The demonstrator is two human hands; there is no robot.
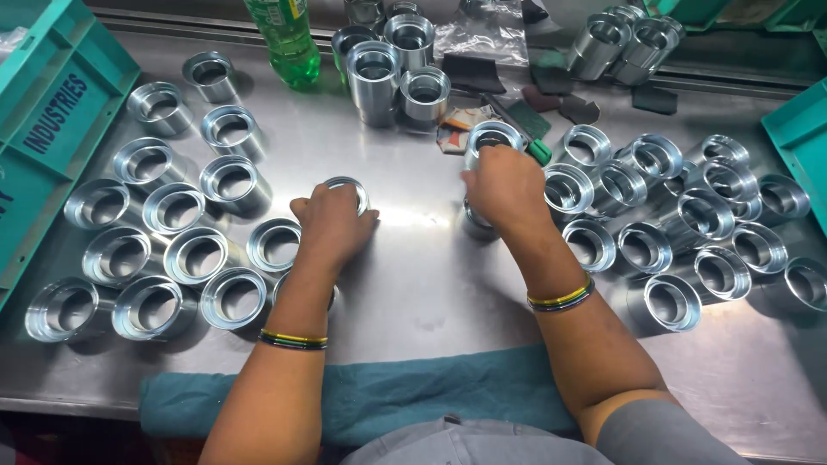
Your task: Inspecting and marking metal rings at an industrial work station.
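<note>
Left hand clasped steel ring, fingers wrapped round its rim, bore upward, on table just left of second ring. Right hand gripped second ring, tilted, bore toward camera. Green bottle stood well beyond.

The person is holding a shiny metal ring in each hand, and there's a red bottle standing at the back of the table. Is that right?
Not quite. The bottle at the back of the table is green, not red, as the head view shows. The rest holds: the left hand is on one shiny metal ring and the right hand grips another metal ring.
</note>
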